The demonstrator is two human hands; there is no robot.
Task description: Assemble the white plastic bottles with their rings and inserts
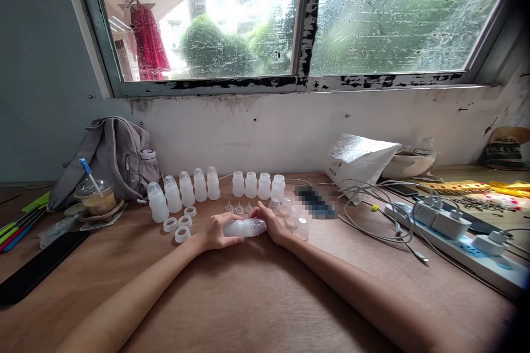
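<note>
A frosted white baby bottle [235,228] with a clear cap is held on its side just above the table, its cap end pointing right. My left hand [214,233] is wrapped round the bottle's body. At the cap end, my right hand [274,224] has its fingers bent against the clear cap. Several capped bottles [187,190] stand in a row behind my left hand. Several open bottles [250,185] stand further right. White screw rings [182,234] lie left of my left hand. Clear nipples [239,207] sit behind the held bottle, and clear caps [301,229] are beside my right wrist.
A grey backpack [118,160], a drink cup [96,198] and a black phone-like slab [43,265] lie left. To the right are a white pouch [360,160], tangled cables [368,220] and a power strip [467,248]. A wall with a window [304,22] rises behind.
</note>
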